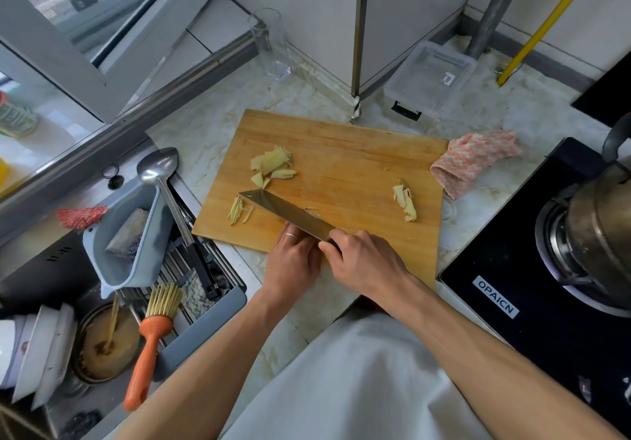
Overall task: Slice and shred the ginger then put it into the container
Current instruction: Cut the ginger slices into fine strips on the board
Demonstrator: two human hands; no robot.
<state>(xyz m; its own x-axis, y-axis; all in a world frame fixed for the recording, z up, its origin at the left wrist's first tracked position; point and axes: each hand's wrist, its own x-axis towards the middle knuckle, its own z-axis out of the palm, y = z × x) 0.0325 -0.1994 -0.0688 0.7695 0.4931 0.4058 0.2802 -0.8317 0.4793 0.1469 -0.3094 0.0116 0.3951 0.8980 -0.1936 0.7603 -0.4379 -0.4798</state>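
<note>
Right hand point(362, 262) gripping cleaver point(286, 212) handle; left hand point(292, 255) curled beside blade, pinching ginger, cannot tell. Ginger slices point(273, 166) just beyond blade tip, shreds point(239, 210) left of it, nearer left hand. Container point(432, 74) far behind.

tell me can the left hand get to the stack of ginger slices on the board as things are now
Probably yes. The left hand sits at the near edge of the cutting board, and the ginger slices lie just beyond it. Only the knife blade lies across the path, held by the right hand.
</note>
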